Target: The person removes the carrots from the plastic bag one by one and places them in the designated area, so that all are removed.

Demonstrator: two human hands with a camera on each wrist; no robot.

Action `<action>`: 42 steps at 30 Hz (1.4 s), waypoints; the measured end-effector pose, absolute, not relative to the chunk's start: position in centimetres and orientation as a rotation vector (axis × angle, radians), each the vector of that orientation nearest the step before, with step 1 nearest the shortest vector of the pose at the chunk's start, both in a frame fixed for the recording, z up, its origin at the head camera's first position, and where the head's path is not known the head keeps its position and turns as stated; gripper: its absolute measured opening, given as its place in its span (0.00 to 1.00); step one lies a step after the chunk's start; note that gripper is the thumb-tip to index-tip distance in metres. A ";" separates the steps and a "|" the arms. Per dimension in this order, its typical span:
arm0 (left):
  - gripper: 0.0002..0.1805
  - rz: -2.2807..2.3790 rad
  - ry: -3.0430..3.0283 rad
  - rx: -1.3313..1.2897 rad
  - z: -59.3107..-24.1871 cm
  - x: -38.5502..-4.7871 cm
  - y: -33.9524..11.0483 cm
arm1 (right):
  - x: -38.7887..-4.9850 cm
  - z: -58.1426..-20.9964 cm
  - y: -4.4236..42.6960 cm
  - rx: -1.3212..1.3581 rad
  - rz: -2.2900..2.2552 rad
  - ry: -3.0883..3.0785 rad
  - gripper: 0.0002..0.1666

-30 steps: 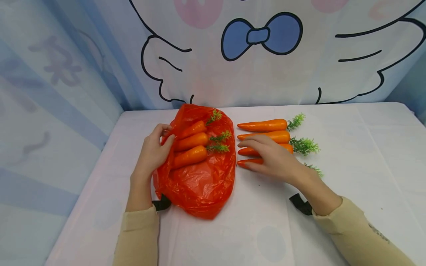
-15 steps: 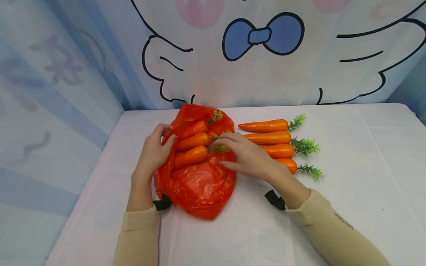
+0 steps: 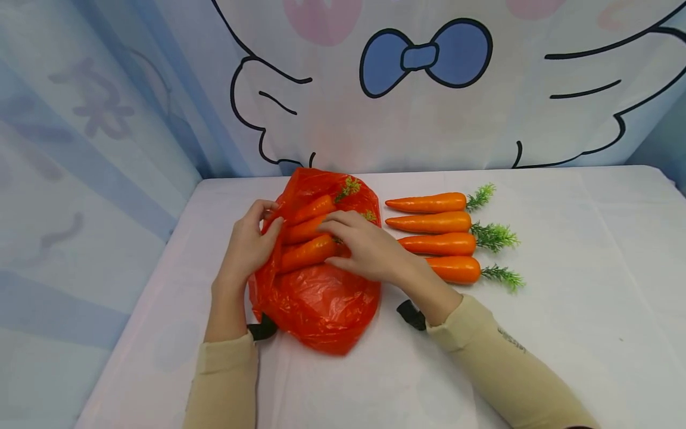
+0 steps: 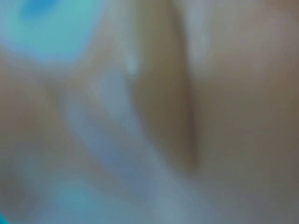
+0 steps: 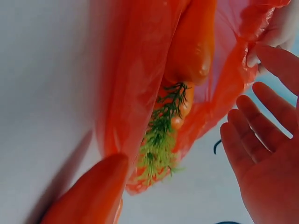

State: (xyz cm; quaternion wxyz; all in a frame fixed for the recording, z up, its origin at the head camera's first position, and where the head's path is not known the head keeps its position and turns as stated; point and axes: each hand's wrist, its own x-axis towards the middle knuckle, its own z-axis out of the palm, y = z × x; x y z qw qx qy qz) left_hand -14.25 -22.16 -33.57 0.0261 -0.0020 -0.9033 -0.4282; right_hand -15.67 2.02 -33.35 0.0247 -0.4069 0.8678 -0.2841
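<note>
Left hand (image 3: 249, 241) pinches red bag (image 3: 326, 313) by edge; right hand (image 3: 365, 247), fingers extended, over bagged carrots (image 3: 308, 254); tablecloth (image 3: 584, 286) stretches right.

The head view faced forward and down over the table (image 3: 584, 298), sharing the bag (image 3: 327, 316) with the closer right-wrist view; the left-wrist view was blurred.

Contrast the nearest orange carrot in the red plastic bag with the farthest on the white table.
In the head view, the bagged orange carrot slants; the farthest orange table carrot lies nearly level. The bagged carrot's tip hides behind red plastic; the table carrot's is exposed. The right hand mostly covers the bagged carrot's greens; the table carrot's show. Both are orange.
</note>
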 end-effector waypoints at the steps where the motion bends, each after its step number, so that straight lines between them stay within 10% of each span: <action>1: 0.16 -1.327 -2.793 -0.004 -33.6 -14.3 -22.1 | -15.8 -33.4 1.8 -1.252 -0.872 2.678 0.32; 42: 0.15 -1.281 -2.777 -0.052 -33.7 -14.1 -22.1 | -17.1 -35.3 -0.9 -1.308 -0.593 2.589 0.29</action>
